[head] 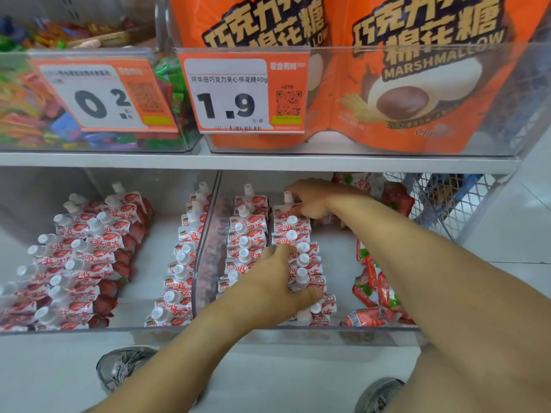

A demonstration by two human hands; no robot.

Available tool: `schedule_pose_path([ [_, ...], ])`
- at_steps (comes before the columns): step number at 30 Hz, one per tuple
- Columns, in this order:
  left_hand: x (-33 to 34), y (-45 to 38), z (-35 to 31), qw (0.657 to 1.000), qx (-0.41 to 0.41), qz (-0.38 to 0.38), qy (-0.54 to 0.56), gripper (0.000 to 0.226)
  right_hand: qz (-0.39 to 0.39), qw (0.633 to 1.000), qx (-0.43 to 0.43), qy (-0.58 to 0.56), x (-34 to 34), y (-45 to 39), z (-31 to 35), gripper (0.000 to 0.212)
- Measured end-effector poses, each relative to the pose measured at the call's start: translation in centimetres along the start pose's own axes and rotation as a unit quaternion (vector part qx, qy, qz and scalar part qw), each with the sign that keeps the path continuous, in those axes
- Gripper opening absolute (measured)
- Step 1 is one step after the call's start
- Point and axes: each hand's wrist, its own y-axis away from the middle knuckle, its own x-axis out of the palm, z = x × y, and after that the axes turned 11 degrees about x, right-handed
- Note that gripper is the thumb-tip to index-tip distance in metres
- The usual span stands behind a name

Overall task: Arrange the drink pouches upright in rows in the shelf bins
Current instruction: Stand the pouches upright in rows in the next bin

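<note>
**Both hands in the right-hand clear bin of pouches**

Nearest, two grey laced shoes (pixel 126 368) stand on the pale floor below the shelf. Above them the left hand (pixel 277 289) lies on the near end of a row of red-and-white glossy drink pouches with white screw caps (pixel 293 254), fingers loosely curled over the caps and thumb spread to the right; whether it truly grips one I cannot tell. The row stands upright in the clear hard-plastic right bin (pixel 328 330), beside a second upright row against the transparent divider (pixel 205 248). Loose pouches (pixel 372 296) lie flat and crumpled at the bin's right. Further back, the right hand (pixel 313 201) pinches the far pouch by its cap. The left bin (pixel 59 329) holds leaning rows. Above sit orange marshmallow bags (pixel 402 84), price tags (pixel 238 93) and bright wrapped candies (pixel 26 108).
</note>
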Motion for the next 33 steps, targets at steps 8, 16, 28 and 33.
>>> schedule_pose_path([
  [8, -0.3, 0.5, -0.5, 0.999, -0.022, -0.001, 0.037, 0.073, 0.017, 1.000, -0.001, -0.003, -0.5, 1.4, -0.4, 0.024],
  [16, -0.1, 0.6, -0.6, 0.998, -0.035, -0.004, 0.047, 0.076, -0.353, 0.929, 0.070, -0.084, 0.5, 7.1, -4.5, 0.031],
  [28, 1.0, 0.4, 0.0, 0.995, -0.032, -0.035, 0.092, 0.075, -0.311, 0.934, 0.160, -0.074, 0.8, 6.6, -5.5, 0.046],
  [33, 1.4, 0.1, 0.7, 0.995, -0.023, -0.052, 0.088, 0.073, -0.337, 0.931, 0.080, -0.114, 0.1, 7.7, -3.5, 0.061],
])
